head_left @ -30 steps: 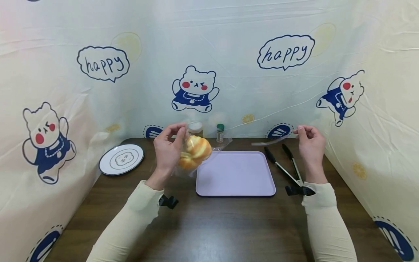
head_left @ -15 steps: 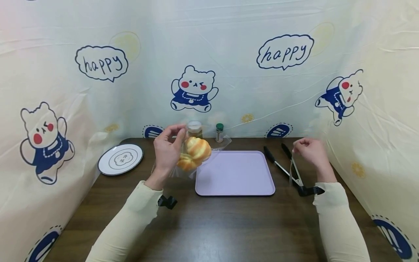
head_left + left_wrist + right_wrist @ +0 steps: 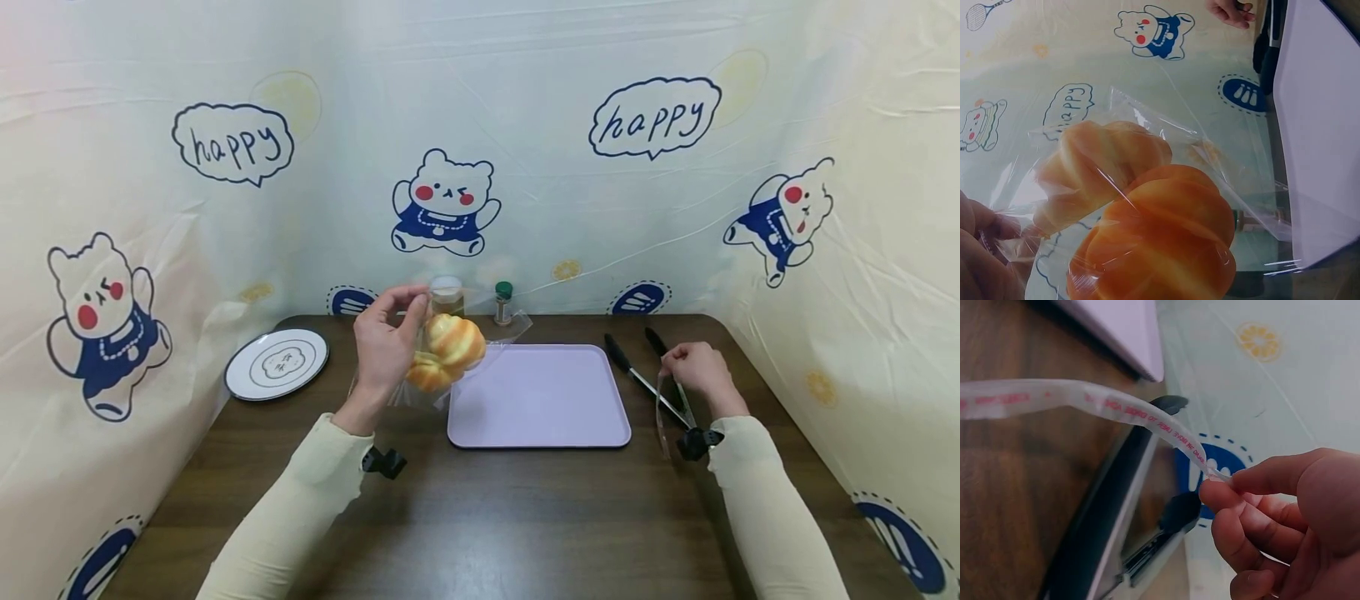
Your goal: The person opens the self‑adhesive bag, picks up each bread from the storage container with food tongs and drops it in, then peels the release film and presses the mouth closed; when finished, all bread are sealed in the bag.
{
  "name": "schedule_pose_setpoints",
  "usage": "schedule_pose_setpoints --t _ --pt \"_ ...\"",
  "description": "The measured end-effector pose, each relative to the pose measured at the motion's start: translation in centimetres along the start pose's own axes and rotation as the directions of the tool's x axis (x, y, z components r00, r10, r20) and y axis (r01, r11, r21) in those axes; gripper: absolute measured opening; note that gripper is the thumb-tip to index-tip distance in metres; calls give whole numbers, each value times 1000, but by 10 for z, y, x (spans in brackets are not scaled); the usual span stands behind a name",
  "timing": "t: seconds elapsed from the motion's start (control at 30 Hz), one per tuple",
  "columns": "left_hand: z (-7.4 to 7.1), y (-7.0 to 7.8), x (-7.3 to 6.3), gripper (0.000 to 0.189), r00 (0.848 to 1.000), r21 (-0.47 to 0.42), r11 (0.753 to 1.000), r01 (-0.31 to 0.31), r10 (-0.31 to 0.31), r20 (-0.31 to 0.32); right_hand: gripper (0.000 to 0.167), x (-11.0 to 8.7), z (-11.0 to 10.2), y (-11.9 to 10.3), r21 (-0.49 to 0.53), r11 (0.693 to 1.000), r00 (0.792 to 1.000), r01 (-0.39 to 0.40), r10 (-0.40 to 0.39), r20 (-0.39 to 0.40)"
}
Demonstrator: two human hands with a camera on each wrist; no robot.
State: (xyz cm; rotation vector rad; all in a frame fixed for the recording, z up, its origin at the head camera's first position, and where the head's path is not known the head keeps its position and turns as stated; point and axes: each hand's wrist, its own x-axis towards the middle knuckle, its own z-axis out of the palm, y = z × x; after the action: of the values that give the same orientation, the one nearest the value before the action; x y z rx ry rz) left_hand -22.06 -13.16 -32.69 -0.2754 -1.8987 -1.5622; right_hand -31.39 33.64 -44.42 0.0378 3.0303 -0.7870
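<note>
My left hand (image 3: 386,342) pinches a clear plastic bag (image 3: 514,328) by its edge between thumb and fingers. Inside the bag are bread rolls (image 3: 1160,234), golden brown with twisted ridges. The bag hangs raised at the left end of the lilac tray (image 3: 540,400), overlapping its corner in the head view. Over on the right, my right hand (image 3: 699,368) pinches one end of a thin plastic strip (image 3: 1125,407) printed with small red lettering. The strip dangles down in front of black-handled metal tongs (image 3: 651,387), which lie spread on the table.
A white plate (image 3: 277,365) with a dark rim lies at the left edge of the brown wooden table (image 3: 480,517). At the back stand a jar (image 3: 447,292) with a white lid and a small green-capped bottle (image 3: 503,303). A printed cloth (image 3: 540,108) surrounds the table.
My right hand has come down toward the table beside the tongs, and the strip, earlier stretched out leftward, now hangs down. My left hand and the bag stay nearly still.
</note>
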Motion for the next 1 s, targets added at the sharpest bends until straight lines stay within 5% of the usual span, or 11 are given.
schedule_pose_setpoints --t 0.27,0.6,0.87,1.0 --pt "2 -2 0 18 1000 11 1000 1 -1 0 34 -2 2 4 -45 998 998 -45 47 33" --pt "4 -33 5 17 1000 -16 1000 -25 25 4 43 -6 -2 10 -72 993 996 -91 93 19" --pt "6 -15 1 19 999 -8 1000 14 -13 37 43 -8 -10 -5 -61 996 989 -71 62 -133" --pt "6 1 -3 20 999 -2 1000 18 -18 45 39 -7 -10 -9 -61 995 989 -77 69 -128"
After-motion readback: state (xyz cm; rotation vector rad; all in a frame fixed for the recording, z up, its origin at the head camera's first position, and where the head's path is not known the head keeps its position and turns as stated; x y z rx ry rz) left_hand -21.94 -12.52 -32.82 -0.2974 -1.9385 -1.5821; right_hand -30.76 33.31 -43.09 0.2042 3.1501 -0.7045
